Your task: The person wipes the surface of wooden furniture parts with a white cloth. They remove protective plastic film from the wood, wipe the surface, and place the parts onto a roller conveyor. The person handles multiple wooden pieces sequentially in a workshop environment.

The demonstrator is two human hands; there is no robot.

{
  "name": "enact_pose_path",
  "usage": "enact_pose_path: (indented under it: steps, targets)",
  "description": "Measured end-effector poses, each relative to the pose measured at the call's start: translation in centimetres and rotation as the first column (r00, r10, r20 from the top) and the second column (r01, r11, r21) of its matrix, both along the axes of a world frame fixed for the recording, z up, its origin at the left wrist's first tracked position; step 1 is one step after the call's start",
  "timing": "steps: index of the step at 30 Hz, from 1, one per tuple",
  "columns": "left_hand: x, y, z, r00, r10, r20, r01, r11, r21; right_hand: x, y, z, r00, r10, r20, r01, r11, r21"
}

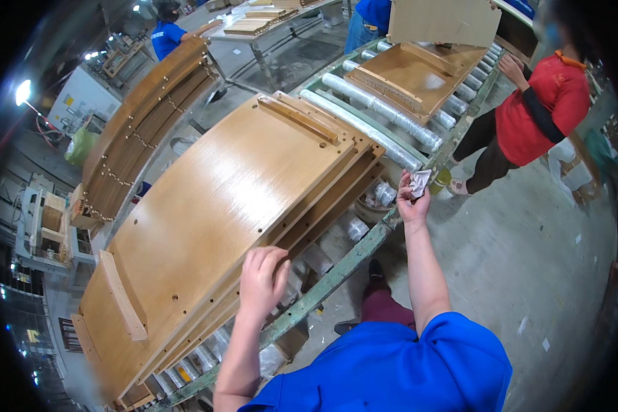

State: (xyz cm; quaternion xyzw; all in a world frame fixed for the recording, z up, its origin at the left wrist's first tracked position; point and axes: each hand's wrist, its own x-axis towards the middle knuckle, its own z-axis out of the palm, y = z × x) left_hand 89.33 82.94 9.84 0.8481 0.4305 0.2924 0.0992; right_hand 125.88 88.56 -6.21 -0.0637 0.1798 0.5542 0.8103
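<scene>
Blue shirt (391, 367), half-curled empty left hand (260, 280) near glossy tan panel (192, 192), right hand (413, 206) half-closed on crumpled sheet (420, 182)

bright blue shirt (384, 374), short sleeves (460, 340); maroon trousers (386, 307); dark shoes (375, 269); forearms (429, 271) bare.

Open for passing over the broad glossy tan wooden panel (192, 185), between the pale wooden strip (122, 295) and the brown wooden bar (297, 118). Barred lower down by the green metal rail (340, 273); free rightward over grey concrete floor (508, 247), up to the red-shirted person (546, 103).
</scene>
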Motion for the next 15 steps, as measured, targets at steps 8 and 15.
enact_pose_path:
  steps: [8,15]
  targets:
    - [2.0,16.0,-3.6,0.906,0.307,-0.292,-0.305,0.951,0.053,2.7,12.7,3.7,0.875,0.476,0.092,-0.454,0.738,0.5]
    - [4.2,19.8,-5.9,0.798,0.469,-0.379,-0.474,0.876,0.088,-1.1,27.5,6.5,0.479,0.634,0.607,-0.746,0.658,-0.099]
